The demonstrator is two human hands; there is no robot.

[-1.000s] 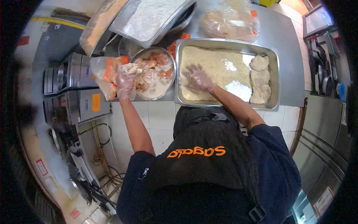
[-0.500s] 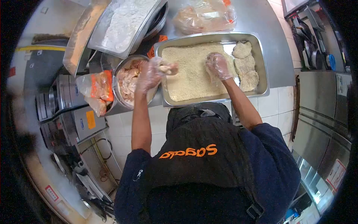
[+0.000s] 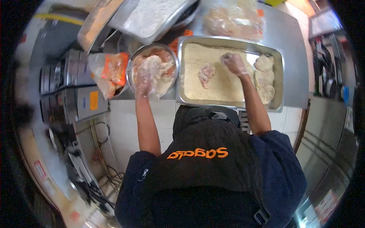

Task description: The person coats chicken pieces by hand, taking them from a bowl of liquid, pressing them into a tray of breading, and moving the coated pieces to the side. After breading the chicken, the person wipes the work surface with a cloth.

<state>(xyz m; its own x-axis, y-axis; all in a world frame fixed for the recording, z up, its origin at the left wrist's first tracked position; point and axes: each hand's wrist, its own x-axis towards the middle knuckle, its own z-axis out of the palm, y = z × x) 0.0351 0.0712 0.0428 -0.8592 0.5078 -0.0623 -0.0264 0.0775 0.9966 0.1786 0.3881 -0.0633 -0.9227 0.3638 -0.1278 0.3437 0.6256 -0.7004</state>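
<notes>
My left hand (image 3: 143, 79), in a clear plastic glove, is over the round metal bowl (image 3: 176, 62) of raw meat in pale liquid; blur hides its fingers among the meat. In the long metal tray (image 3: 232, 103) of crumbs (image 3: 220, 89), a raw meat piece (image 3: 206, 75) lies left of centre. My right hand (image 3: 235, 64), also gloved, is closed above the crumbs; what it holds, if anything, is hidden. Several crumbed pieces (image 3: 264, 78) lie along the tray's right side.
A plastic bag of raw meat (image 3: 110, 72) sits left of the bowl. Behind are a container of white flour (image 3: 152, 17), a container of orange powder (image 3: 99, 22) and a large clear bag (image 3: 234, 22). Steel pans (image 3: 78, 68) stand at the far left.
My left hand has let go of the raw piece, which now lies on the crumbs, and has moved left into the bowl. The whole view has shifted a little.
</notes>
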